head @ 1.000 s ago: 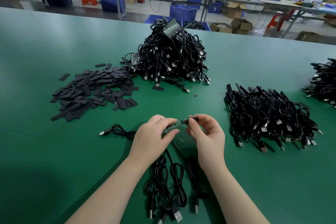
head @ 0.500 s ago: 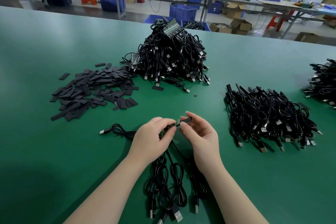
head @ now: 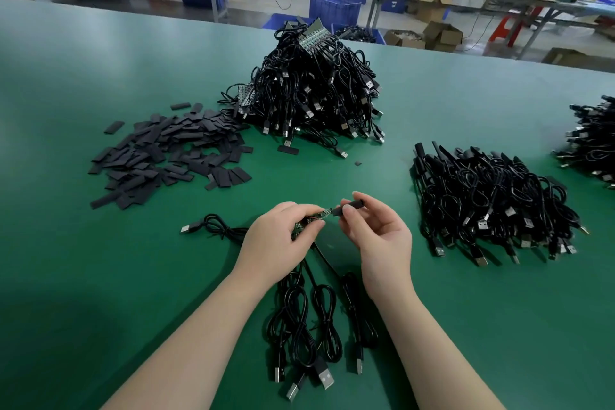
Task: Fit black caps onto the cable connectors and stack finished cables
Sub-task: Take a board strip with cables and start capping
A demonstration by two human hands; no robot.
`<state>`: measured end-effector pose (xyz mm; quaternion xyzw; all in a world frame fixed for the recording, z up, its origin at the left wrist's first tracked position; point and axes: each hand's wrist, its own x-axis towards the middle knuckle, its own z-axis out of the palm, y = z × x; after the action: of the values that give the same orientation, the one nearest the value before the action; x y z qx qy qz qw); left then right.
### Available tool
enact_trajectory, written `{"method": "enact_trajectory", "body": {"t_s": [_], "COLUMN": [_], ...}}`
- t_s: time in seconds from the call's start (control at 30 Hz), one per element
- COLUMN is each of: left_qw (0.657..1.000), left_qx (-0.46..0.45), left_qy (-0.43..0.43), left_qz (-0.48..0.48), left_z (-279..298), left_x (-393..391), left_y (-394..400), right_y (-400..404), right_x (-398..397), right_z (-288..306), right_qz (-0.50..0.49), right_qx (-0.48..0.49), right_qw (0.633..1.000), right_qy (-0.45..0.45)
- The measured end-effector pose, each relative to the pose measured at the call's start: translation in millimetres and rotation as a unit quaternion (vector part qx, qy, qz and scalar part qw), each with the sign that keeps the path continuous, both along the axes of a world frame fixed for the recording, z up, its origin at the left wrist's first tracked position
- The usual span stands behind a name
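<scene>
My left hand (head: 279, 240) pinches a small green circuit-board connector (head: 316, 217) at the end of a black cable. My right hand (head: 379, 233) holds a black cap (head: 349, 209) between thumb and fingers, its open end touching the tip of the connector. Several black cables with USB plugs (head: 309, 336) hang down from my left hand across the green table (head: 100, 276). A flat heap of loose black caps (head: 166, 156) lies at the left. A tall pile of uncapped cables (head: 312, 90) stands behind my hands. A stack of capped cables (head: 492, 200) lies at the right.
Another cable pile (head: 595, 140) sits at the far right edge. One cable with a USB plug (head: 206, 226) trails left of my left hand. A stray cap (head: 288, 149) lies near the tall pile. Beyond the table are workbenches, blue crates (head: 334, 12) and cardboard boxes.
My hands have drawn closer and shifted slightly; the cap in my right hand has come up against the tip of the connector held by my left hand.
</scene>
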<state>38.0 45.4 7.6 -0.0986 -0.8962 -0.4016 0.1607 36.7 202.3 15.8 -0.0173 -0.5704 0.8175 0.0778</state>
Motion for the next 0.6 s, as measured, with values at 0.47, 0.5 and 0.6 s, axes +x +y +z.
{"method": "enact_trajectory", "body": {"t_s": [0.47,0.5,0.6], "left_qw": [1.0,1.0,1.0], "left_qx": [0.001,0.001,0.006], "left_qy": [0.021,0.021,0.019], "left_qz": [-0.021,-0.02,-0.02], "left_z": [-3.2,-3.2,-3.2], "left_x": [-1.5,-1.3,-1.5], "left_y": [-1.4,-1.5,-1.9], "right_y": [1.2,1.4,1.3], "right_x": [1.6,1.7,1.7], "right_z": [3.9,4.0,4.1], "right_qz": [0.017,0.019,0.02], "right_qx": [0.044,0.041,0.038], "right_qw": [0.999,0.999,0.999], "right_qy": [0.019,0.018,0.017]}}
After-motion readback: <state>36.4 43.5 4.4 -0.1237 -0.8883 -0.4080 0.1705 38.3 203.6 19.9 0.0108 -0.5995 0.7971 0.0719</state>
